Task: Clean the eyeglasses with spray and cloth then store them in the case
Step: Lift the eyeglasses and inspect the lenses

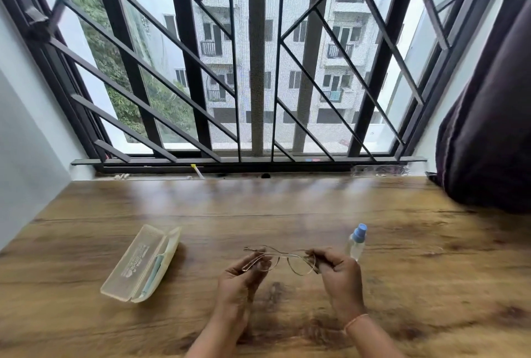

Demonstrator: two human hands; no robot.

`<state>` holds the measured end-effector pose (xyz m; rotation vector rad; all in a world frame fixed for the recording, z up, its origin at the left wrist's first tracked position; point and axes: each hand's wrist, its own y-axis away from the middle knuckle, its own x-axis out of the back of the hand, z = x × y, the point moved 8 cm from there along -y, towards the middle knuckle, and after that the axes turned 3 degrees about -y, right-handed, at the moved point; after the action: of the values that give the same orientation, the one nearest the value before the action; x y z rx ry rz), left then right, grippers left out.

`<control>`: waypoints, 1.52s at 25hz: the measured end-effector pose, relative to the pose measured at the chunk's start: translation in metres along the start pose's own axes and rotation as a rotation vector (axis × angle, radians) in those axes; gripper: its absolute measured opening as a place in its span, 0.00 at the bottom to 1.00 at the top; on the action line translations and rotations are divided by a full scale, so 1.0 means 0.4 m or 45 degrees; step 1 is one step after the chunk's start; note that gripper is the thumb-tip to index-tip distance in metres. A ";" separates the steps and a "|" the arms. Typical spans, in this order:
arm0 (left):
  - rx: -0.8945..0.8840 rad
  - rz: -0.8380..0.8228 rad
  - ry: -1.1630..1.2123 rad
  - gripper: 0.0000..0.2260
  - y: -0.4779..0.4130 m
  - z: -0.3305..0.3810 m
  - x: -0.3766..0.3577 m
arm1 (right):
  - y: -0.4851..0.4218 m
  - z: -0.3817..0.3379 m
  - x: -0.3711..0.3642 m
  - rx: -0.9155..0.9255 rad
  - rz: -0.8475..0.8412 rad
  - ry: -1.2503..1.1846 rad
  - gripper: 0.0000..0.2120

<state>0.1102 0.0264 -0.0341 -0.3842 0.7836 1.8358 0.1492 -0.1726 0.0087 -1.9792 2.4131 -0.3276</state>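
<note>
**Wooden desk at a barred window, glasses held in both hands**

Wood-grain desk [416, 242] runs up to a window [258, 56] with a dark metal grille, and a dark curtain [488, 128] hangs at the right edge and bunches onto the desk's far right corner.

On the left of the desk lies the case [135, 264], a pale translucent box that stands open, its printed half and its other half side by side, both flat on the wood. In the right half sits something pale blue-green [153, 273], folded along its length; it may be the cloth, but I cannot tell for sure. A small clear bottle [356, 244] with a blue cap stands upright just beyond the right hand, its base hidden behind the fingers.

The glasses [287, 255], thin-rimmed and clear-lensed, are above the desk near its front middle, between case and bottle, carried by both hands. The left hand [238, 280] reaches up from below, fingers curled, and pinches the frame's left end, where a temple folds across. The right hand [339, 274] has its fingers curled round the frame's right end, knuckles toward the camera. A thin pinkish band [356, 320] circles the right wrist. Both forearms are bare and rise from the bottom edge.
</note>
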 end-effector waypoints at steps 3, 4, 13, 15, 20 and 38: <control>-0.049 -0.142 -0.058 0.13 0.023 0.011 -0.071 | 0.008 0.009 -0.027 -0.206 -0.048 -0.312 0.09; -0.117 -0.159 -0.145 0.11 0.030 0.024 -0.091 | 0.019 0.014 -0.040 -0.300 -0.070 -0.445 0.09; -0.859 0.005 -0.846 0.15 0.082 0.158 -0.173 | 0.093 0.014 -0.140 -0.807 -0.313 -1.113 0.11; -1.195 0.072 -1.161 0.12 0.108 0.198 -0.182 | 0.094 0.023 -0.116 -0.782 -0.240 -1.078 0.16; -1.832 0.056 -1.956 0.07 0.138 0.204 -0.194 | 0.064 -0.022 0.016 -0.349 0.066 -0.884 0.10; -1.967 -0.109 -2.048 0.06 0.172 0.173 -0.199 | 0.023 -0.125 -0.002 0.426 -0.095 0.380 0.13</control>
<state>0.0855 0.0012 0.0866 0.2253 -1.7445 1.6086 0.1338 -0.1624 0.0560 -1.9850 2.2431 -1.0210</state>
